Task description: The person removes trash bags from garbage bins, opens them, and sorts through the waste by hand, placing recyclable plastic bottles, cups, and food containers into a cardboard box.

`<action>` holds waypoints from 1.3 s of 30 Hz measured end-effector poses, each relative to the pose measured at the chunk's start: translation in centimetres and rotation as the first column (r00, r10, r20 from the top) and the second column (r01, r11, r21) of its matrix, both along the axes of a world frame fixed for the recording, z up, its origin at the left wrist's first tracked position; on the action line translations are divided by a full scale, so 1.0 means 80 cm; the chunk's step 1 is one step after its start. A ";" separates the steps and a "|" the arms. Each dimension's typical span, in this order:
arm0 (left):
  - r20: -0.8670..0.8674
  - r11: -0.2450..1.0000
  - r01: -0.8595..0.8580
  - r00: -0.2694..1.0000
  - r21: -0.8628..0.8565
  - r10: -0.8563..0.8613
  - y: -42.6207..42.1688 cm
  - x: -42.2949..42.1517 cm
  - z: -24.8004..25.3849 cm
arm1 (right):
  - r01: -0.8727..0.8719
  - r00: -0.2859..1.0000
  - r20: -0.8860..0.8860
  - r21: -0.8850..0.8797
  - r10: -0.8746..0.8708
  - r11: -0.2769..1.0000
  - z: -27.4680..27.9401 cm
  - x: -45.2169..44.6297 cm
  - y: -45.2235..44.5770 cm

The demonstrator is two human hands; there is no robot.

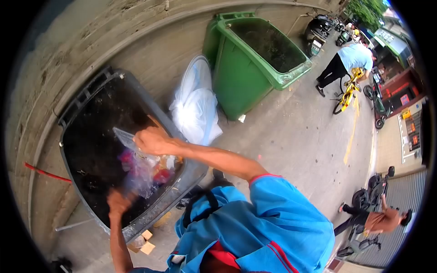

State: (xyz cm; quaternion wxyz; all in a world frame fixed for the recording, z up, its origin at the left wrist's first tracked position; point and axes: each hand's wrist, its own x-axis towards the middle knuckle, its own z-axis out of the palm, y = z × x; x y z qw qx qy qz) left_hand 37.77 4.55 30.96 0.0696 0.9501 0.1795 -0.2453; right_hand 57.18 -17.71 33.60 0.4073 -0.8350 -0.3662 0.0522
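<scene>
Over the dark wheeled trash bin (189, 173), my right hand (154, 140) is closed on a clear plastic container (126, 139), gripping its edge. Crumpled clear plastic bags and colorful wrappers (145, 170) lie below it inside the bin. My left hand (119, 202) reaches into the near left part of the bin, beside this litter. Motion smears its fingers, so I cannot see whether it grips anything. The dark interior hides much of the bin's contents.
A green wheeled bin (241, 77) stands beyond a white mesh bag (193, 109) against the wall. Cardboard pieces (147, 248) lie on the ground. One person (355, 57) bends over a yellow bicycle (349, 93); another person (382, 219) is near parked scooters at right.
</scene>
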 end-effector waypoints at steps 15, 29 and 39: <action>-0.328 0.968 -0.080 0.945 -0.238 -0.002 0.009 -0.013 -0.020 | -0.042 0.999 -0.004 -0.018 0.042 0.999 -0.009 -0.001 -0.020; 0.138 0.966 -0.179 0.969 -0.185 0.206 0.034 -0.014 0.010 | -0.036 0.999 -0.014 0.073 0.038 0.997 0.008 -0.018 -0.036; -0.002 0.713 -0.033 0.999 -0.700 0.044 0.071 -0.035 -0.055 | -0.110 0.992 -0.080 -0.165 0.098 0.980 -0.048 -0.009 -0.007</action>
